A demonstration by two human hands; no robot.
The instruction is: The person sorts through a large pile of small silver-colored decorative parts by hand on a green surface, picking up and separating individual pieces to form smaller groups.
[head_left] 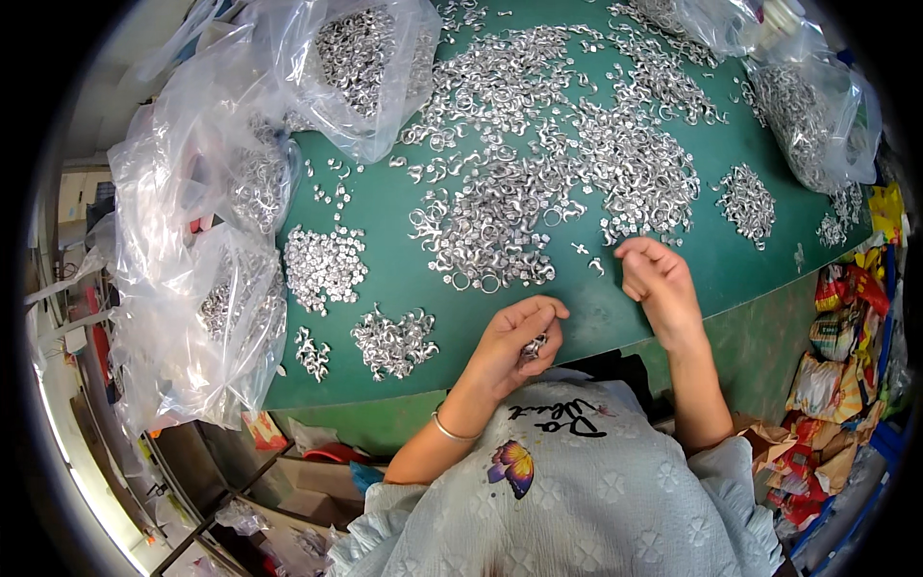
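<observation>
My left hand [510,346] is curled near the front edge of the table, its fingers closed around some small silvery metal pieces [532,346] that show in the palm. To its right, my right hand [660,288] hovers over the table with the fingers bent in and pinched; whatever they hold, if anything, is hidden. Two loose metal pieces [588,258] lie just left of the right hand. Beyond both hands spreads a big pile of silvery metal parts [495,221], some ring-shaped. A second heap of small metal parts [642,173] lies beyond the right hand.
Smaller sorted piles, round pieces [325,269] and curved pieces [392,343], sit at the left of the green table [596,322]. Clear plastic bags of metal parts [356,67] stand at the left and back; another bag [808,120] is at the right. Colourful packets [841,332] line the right side.
</observation>
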